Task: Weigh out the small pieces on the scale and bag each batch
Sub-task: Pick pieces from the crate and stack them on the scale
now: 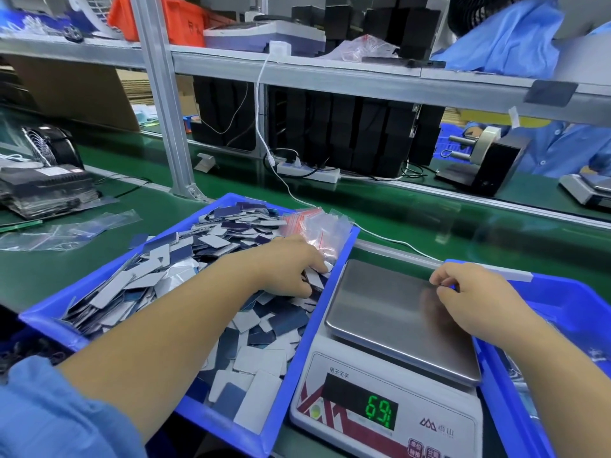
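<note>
A blue tray (49, 320) at the left holds a heap of small flat pieces (185, 249), dark blue on one side and white on the other. My left hand (287, 266) reaches into the tray's right side, and its curled fingers grip a few pieces. A pile of small clear zip bags (317, 226) with red strips lies at the tray's far corner. The scale (396, 328) stands between two trays; its steel pan looks bare and green digits glow on its display (377, 409). My right hand (469, 292) hovers over the pan's right edge and pinches something thin and clear.
A second blue tray (568, 299) sits to the right of the scale. Clear bags (66, 231) and black parts (46, 190) lie on the green belt at the left. A power strip (307, 170), a tape dispenser (486, 160) and another person in blue are behind.
</note>
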A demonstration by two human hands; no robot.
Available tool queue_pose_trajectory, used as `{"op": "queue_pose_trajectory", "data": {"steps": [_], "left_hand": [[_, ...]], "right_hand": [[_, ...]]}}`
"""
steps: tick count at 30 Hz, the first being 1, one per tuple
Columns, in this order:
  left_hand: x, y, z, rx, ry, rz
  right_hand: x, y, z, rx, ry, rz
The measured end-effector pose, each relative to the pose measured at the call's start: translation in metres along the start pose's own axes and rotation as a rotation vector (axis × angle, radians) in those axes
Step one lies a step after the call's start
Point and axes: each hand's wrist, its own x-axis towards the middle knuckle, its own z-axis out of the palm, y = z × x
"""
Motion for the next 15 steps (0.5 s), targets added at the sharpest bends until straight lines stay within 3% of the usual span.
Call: {"op": "queue_pose_trajectory", "data": {"steps": [6,10,15], "left_hand": [[0.005,-0.007,0.003,0.001,0.031,-0.004],[0.002,-0.008,-0.008,-0.07,0.158,0.041],[-0.015,-0.015,-0.021,-0.221,0.209,-0.1]], "right_hand": [[0.0,-0.001,-0.001,0.014,-0.003,0.0],[-0.001,0.0,-0.001,0.032,-0.011,0.001],[0.0,0.001,0.0,0.042,-0.012,0.01]]}}
